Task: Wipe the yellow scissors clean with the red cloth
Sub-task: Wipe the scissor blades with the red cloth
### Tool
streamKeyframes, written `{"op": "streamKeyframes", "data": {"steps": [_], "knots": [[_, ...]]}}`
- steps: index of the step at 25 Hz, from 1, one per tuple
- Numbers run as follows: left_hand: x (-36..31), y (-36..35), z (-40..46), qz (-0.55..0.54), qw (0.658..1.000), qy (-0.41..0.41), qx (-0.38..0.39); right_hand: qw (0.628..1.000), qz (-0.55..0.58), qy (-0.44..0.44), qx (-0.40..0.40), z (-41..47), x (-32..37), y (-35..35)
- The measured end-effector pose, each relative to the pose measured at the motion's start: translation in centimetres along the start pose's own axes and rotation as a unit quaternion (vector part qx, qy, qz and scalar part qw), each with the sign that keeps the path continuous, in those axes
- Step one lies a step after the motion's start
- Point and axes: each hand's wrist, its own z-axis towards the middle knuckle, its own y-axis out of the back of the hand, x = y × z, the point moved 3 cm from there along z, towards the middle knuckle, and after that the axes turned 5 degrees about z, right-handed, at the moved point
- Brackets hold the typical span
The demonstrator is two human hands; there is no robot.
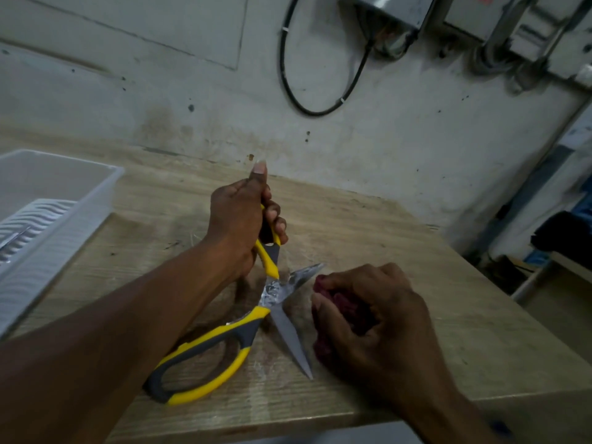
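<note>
Pale wood-grain table against the wall, scuffed and smeared. At its left edge sits 1 white plastic tray. Centre, the yellow scissors lie spread open, 1 blade tip touching the top.

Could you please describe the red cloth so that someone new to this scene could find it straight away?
Start at the wooden table and find the open yellow scissors near its front edge. Just right of the blades, the right hand has the cloth bunched in its grip. It is the only dark red, soft thing there.
</note>
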Motion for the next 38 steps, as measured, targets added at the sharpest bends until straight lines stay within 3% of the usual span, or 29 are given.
{"op": "streamKeyframes", "data": {"steps": [6, 9, 12, 17, 20, 24, 28, 32, 35, 38], "knots": [[0.1, -0.2, 0.0, -0.001, 1.0, -0.003, 0.011, 0.998, -0.026, 0.038, -0.039, -1.0, 0.4, -1.4], [0.0, 0.0, 0.2, -0.002, 1.0, -0.003, 0.002, 0.993, -0.109, 0.046, -0.003, -1.3, 0.4, -2.1], [-0.2, 0.0, 0.1, -0.012, 1.0, -0.007, -0.005, 0.986, -0.161, -0.016, 0.036, -0.6, -0.9, -1.8], [-0.3, -0.1, 0.0, -0.017, 1.0, -0.01, -0.004, 0.989, -0.123, 0.042, 0.067, -0.9, 1.1, -2.2], [-0.5, -0.3, -0.2, -0.016, 1.0, -0.011, 0.005, 0.989, -0.134, -0.018, 0.058, -0.1, 0.1, -1.5], [-0.7, -0.3, -0.5, -0.012, 1.0, -0.012, -0.001, 0.985, -0.147, 0.034, 0.08, -0.9, 1.6, -2.3], [-0.9, -0.3, -0.7, -0.01, 1.0, -0.012, 0.005, 0.981, -0.154, -0.063, 0.097, 0.7, -0.3, -1.3], [-0.9, -0.3, -0.6, -0.007, 1.0, -0.018, 0.004, 0.983, -0.15, 0.02, 0.107, -0.6, 1.9, -2.2], [-0.9, -0.3, -0.6, -0.005, 1.0, -0.015, 0.009, 0.978, -0.162, -0.064, 0.114, 0.3, -0.5, -1.6], [-1.0, -0.1, -0.6, -0.007, 1.0, -0.015, 0.011, 0.984, -0.139, -0.034, 0.106, -0.1, 0.4, -2.1]]}}
